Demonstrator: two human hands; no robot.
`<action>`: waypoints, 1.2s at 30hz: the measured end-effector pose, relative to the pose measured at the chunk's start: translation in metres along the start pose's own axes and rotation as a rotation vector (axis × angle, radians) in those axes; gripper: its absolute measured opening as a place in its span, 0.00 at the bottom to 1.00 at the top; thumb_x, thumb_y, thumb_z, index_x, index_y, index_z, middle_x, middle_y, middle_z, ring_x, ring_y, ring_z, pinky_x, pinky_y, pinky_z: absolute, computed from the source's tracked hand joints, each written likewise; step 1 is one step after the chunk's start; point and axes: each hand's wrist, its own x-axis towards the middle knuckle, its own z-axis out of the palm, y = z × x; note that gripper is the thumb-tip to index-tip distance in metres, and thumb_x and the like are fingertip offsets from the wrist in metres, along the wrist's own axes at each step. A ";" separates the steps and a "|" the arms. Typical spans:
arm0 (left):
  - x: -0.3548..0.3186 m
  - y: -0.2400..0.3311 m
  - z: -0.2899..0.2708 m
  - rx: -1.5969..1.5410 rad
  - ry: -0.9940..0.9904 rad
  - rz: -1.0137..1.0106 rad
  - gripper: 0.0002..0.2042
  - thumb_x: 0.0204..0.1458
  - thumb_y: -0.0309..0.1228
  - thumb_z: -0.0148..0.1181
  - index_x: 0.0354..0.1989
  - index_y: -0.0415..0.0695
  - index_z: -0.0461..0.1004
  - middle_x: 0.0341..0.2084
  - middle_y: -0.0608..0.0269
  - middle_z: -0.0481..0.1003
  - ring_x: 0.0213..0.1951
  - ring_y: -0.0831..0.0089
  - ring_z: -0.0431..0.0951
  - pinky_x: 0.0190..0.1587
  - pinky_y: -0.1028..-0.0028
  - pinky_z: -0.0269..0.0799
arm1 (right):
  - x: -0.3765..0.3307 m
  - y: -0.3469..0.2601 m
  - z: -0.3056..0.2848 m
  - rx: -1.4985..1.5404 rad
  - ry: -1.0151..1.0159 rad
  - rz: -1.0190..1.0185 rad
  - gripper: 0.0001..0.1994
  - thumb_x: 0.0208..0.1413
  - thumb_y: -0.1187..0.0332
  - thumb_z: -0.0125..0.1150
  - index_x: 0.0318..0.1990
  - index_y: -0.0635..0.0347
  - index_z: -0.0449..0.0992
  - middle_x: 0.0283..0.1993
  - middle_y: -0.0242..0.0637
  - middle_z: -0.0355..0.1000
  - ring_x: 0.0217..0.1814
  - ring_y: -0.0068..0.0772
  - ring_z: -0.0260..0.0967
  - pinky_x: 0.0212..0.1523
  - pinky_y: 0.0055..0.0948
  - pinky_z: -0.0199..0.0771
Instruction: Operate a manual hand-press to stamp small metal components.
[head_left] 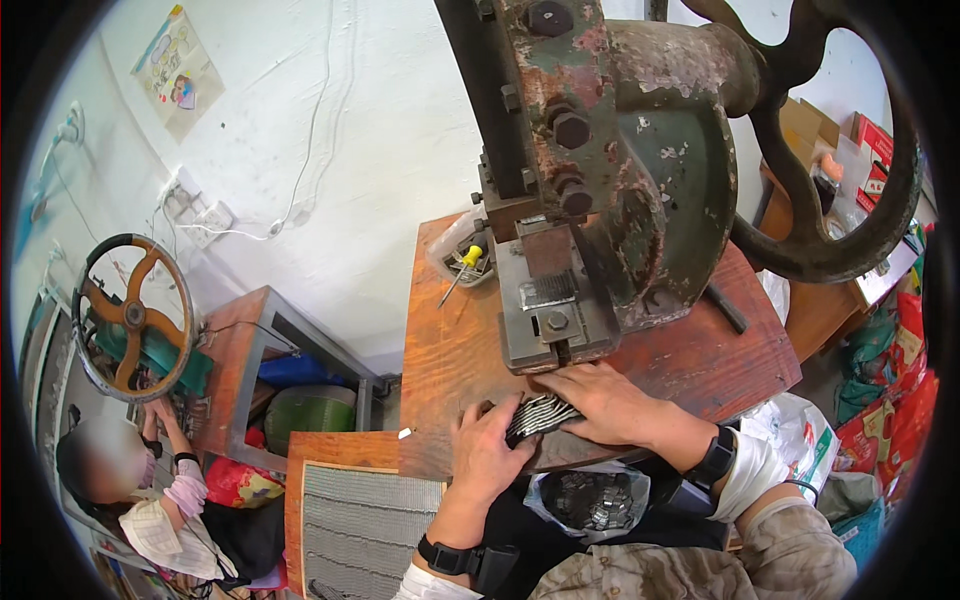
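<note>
At the front edge of the wooden table (450, 350), my left hand (482, 448) and my right hand (608, 402) close around a bundle of thin striped metal strips (541, 416). The left fingers and thumb press on the bundle's left end. Its right end lies under my right palm, while the right fingers reach toward the press base. Just beyond them stands a green, rust-worn hand press (640, 170). Under its ram a dark ridged piece (548, 290) sits on the metal die block (590, 340).
A bag of dark metal pieces (590, 502) rests at my lap. Left of it lies a framed panel (360, 520) bearing rows of strips. A yellow-handled screwdriver (470, 258) leans in a plastic tub. The press's large handwheel (860, 240) overhangs the right; another person (170, 500) works at left.
</note>
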 end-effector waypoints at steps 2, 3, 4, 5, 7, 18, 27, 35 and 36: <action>-0.001 -0.004 -0.001 0.115 0.001 0.094 0.26 0.32 0.32 0.69 0.45 0.44 0.72 0.38 0.53 0.72 0.42 0.55 0.68 0.45 0.62 0.64 | -0.002 -0.001 0.003 -0.032 0.086 -0.044 0.25 0.43 0.68 0.62 0.52 0.60 0.65 0.50 0.40 0.67 0.56 0.46 0.60 0.53 0.40 0.60; -0.003 -0.005 0.001 0.115 0.002 0.094 0.26 0.32 0.32 0.69 0.45 0.44 0.72 0.38 0.53 0.72 0.42 0.55 0.68 0.45 0.62 0.64 | -0.001 0.004 0.009 -0.094 0.080 -0.083 0.25 0.42 0.67 0.62 0.51 0.60 0.66 0.50 0.40 0.67 0.55 0.46 0.61 0.53 0.40 0.60; -0.005 -0.005 0.003 0.107 0.066 0.077 0.26 0.32 0.31 0.69 0.45 0.43 0.72 0.37 0.53 0.73 0.42 0.55 0.68 0.45 0.62 0.64 | -0.001 0.006 0.013 -0.160 0.076 -0.119 0.25 0.42 0.66 0.63 0.51 0.59 0.67 0.51 0.40 0.67 0.55 0.46 0.61 0.52 0.39 0.60; -0.005 -0.006 0.005 0.099 0.131 0.059 0.25 0.33 0.31 0.69 0.45 0.42 0.72 0.37 0.53 0.73 0.42 0.55 0.68 0.45 0.62 0.64 | -0.002 0.005 0.016 -0.164 0.078 -0.117 0.25 0.42 0.66 0.63 0.51 0.59 0.67 0.51 0.40 0.67 0.55 0.46 0.61 0.52 0.39 0.60; -0.003 -0.003 0.013 -0.004 0.141 0.078 0.25 0.33 0.30 0.68 0.45 0.40 0.71 0.37 0.53 0.73 0.42 0.55 0.68 0.45 0.62 0.64 | -0.005 0.003 0.019 -0.194 0.199 -0.107 0.23 0.42 0.67 0.62 0.49 0.59 0.69 0.49 0.40 0.68 0.54 0.45 0.62 0.53 0.39 0.61; 0.002 -0.009 0.011 -0.051 0.062 0.122 0.22 0.34 0.26 0.66 0.43 0.40 0.72 0.38 0.53 0.73 0.41 0.55 0.68 0.45 0.64 0.64 | -0.021 0.029 0.000 0.016 0.062 -0.074 0.20 0.49 0.74 0.52 0.53 0.57 0.67 0.52 0.43 0.67 0.55 0.48 0.61 0.55 0.39 0.61; 0.003 -0.016 0.018 -0.151 0.163 0.055 0.22 0.33 0.27 0.65 0.42 0.37 0.72 0.34 0.53 0.72 0.38 0.56 0.68 0.42 0.64 0.65 | -0.028 0.036 0.013 -0.135 0.187 -0.024 0.22 0.42 0.65 0.65 0.48 0.57 0.72 0.46 0.43 0.69 0.49 0.50 0.63 0.50 0.41 0.64; 0.005 -0.018 0.024 -0.085 0.212 0.056 0.24 0.33 0.30 0.65 0.44 0.39 0.71 0.33 0.53 0.71 0.40 0.55 0.67 0.44 0.62 0.61 | -0.034 0.039 -0.002 -0.013 0.300 -0.051 0.16 0.39 0.66 0.66 0.39 0.58 0.74 0.40 0.40 0.70 0.43 0.46 0.64 0.44 0.37 0.67; 0.005 -0.017 0.023 -0.088 0.206 0.041 0.25 0.33 0.30 0.65 0.44 0.39 0.71 0.34 0.53 0.70 0.40 0.55 0.66 0.45 0.62 0.60 | -0.036 0.043 -0.002 -0.019 0.300 -0.049 0.16 0.39 0.66 0.66 0.39 0.58 0.74 0.40 0.40 0.70 0.43 0.46 0.64 0.44 0.37 0.67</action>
